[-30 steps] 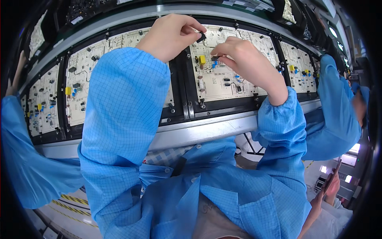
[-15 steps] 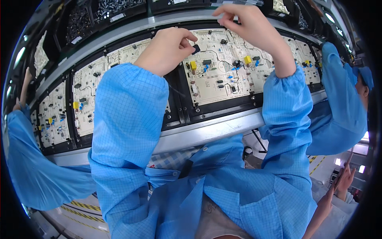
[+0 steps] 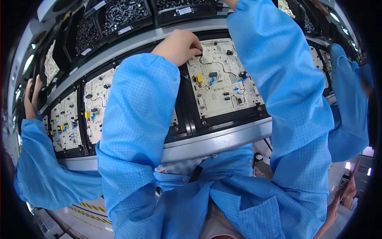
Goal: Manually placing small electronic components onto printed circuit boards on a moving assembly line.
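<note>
Spanning the scene from left to right, a line of white boards [image 3: 65, 133] sits in black frames [image 3: 232, 122]. A silver rail [image 3: 215, 141] bounds the near side. On the far side, bins [image 3: 137, 26] contain loose dark pieces [image 3: 125, 14].

The worker's blue sleeves reach across the rail. The left sleeve [image 3: 135, 103] covers much of the board on the left; the right sleeve [image 3: 286, 79] crosses the right portion of the centre board [image 3: 215, 113]. A neighbour's sleeve [image 3: 59, 175] is visible at the left end of the line.

Left hand [image 3: 180, 47]: positioned at the far left corner of the centre board. Thumb and fingertips are pressed together, pinching a dark part [image 3: 198, 53], which the fingers mostly hide. The part is located at that corner; whether it touches the board cannot be told.

Right hand: beyond view on the far side. Only a strip of right wrist [image 3: 231, 3] shows; finger state cannot be told.

Mounted near the centre board's left edge is a yellow block [image 3: 199, 78]. A black block [image 3: 213, 74] sits to its right, with small blue parts [image 3: 212, 80] just on the near side.
</note>
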`<act>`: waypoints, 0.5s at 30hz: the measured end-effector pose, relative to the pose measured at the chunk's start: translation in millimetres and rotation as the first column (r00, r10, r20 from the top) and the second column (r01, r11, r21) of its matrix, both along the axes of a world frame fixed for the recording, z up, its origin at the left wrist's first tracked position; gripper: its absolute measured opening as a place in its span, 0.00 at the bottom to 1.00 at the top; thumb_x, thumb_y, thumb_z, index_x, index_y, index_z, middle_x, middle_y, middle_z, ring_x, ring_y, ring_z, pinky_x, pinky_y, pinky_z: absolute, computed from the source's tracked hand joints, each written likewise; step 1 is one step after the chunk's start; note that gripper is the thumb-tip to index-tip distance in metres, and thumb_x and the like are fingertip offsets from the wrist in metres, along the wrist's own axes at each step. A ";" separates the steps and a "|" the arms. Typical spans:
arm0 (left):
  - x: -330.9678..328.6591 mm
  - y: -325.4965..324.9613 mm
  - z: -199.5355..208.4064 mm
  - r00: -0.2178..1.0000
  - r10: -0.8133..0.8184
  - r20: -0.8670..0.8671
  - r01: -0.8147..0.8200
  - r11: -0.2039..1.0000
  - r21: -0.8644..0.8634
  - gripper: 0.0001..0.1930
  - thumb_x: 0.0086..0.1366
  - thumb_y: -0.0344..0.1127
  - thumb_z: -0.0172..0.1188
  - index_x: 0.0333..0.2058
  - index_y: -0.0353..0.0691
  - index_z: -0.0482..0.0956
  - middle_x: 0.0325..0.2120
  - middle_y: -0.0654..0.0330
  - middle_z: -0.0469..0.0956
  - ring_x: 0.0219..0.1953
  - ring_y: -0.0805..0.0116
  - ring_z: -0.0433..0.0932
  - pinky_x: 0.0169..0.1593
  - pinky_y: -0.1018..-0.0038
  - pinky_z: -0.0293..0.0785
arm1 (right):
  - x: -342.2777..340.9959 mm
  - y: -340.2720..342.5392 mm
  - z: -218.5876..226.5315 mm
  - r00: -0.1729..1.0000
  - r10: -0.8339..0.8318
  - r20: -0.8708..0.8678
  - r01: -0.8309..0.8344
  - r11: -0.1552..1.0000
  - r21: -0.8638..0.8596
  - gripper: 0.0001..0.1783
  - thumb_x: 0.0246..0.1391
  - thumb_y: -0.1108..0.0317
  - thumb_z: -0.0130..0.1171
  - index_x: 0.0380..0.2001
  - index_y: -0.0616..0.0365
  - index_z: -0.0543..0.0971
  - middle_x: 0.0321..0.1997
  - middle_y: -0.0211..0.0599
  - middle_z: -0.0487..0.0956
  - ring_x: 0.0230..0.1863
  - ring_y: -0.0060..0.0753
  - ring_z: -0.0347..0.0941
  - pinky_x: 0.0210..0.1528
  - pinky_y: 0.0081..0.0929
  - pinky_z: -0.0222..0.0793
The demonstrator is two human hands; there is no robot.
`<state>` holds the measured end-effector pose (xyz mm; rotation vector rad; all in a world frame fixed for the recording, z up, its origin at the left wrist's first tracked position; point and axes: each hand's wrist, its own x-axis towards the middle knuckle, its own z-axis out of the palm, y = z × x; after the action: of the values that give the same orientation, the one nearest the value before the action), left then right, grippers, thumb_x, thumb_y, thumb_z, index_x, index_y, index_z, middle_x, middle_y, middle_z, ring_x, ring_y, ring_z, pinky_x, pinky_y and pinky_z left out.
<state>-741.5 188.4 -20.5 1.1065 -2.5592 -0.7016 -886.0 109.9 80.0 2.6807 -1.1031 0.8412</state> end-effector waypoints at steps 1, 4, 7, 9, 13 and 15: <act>-0.9 2.2 0.9 1.000 0.006 0.001 -0.006 1.000 -0.002 0.09 0.57 0.33 0.63 0.36 0.37 0.83 0.33 0.52 0.82 0.36 0.57 0.81 0.41 0.68 0.77 | 2.6 -9.7 -3.8 0.999 0.030 -0.012 -0.030 0.999 -0.014 0.12 0.47 0.71 0.51 0.33 0.63 0.80 0.34 0.53 0.80 0.40 0.54 0.76 0.45 0.41 0.70; -13.9 6.1 3.3 0.997 -0.040 0.072 0.040 0.999 0.011 0.09 0.58 0.33 0.61 0.37 0.39 0.83 0.35 0.52 0.82 0.38 0.56 0.81 0.44 0.68 0.77 | -14.4 -59.3 -37.6 0.997 -0.042 -0.060 0.037 0.996 -0.083 0.12 0.47 0.71 0.53 0.35 0.64 0.77 0.35 0.57 0.79 0.41 0.56 0.75 0.46 0.43 0.70; -5.5 7.1 -1.1 0.996 0.021 0.088 -0.021 1.000 0.001 0.09 0.59 0.33 0.61 0.37 0.39 0.83 0.35 0.52 0.82 0.39 0.56 0.81 0.45 0.67 0.77 | -8.2 -62.7 -41.9 0.989 -0.082 -0.126 0.081 0.997 -0.015 0.13 0.45 0.72 0.57 0.36 0.64 0.75 0.35 0.58 0.78 0.41 0.57 0.75 0.46 0.43 0.70; -2.8 5.8 -0.8 0.997 -0.001 0.083 0.001 1.000 -0.002 0.09 0.59 0.33 0.60 0.38 0.38 0.83 0.36 0.52 0.82 0.40 0.56 0.81 0.45 0.67 0.77 | -8.2 -58.4 -42.0 0.983 -0.087 -0.162 0.108 0.986 0.130 0.14 0.44 0.73 0.59 0.37 0.64 0.75 0.35 0.58 0.78 0.41 0.58 0.75 0.45 0.43 0.70; -6.1 6.6 0.9 0.999 -0.008 0.050 0.012 0.998 -0.062 0.09 0.59 0.32 0.62 0.37 0.34 0.82 0.33 0.50 0.82 0.36 0.58 0.82 0.42 0.69 0.78 | -16.6 -62.5 -51.6 0.979 -0.130 -0.157 0.118 0.990 -0.081 0.13 0.43 0.74 0.61 0.35 0.64 0.75 0.34 0.56 0.78 0.41 0.57 0.75 0.43 0.43 0.71; -5.4 8.1 4.1 0.999 0.001 0.054 0.002 0.999 -0.050 0.09 0.59 0.31 0.62 0.37 0.34 0.82 0.33 0.50 0.82 0.36 0.59 0.82 0.42 0.70 0.78 | -15.9 -60.9 -54.1 0.996 -0.057 -0.064 0.048 0.989 -0.139 0.14 0.42 0.74 0.61 0.35 0.65 0.75 0.34 0.56 0.78 0.41 0.58 0.74 0.43 0.42 0.71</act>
<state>-746.9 196.5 -16.4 1.1237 -2.6072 -0.6128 -901.9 49.0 25.9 2.5372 -1.0554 0.7808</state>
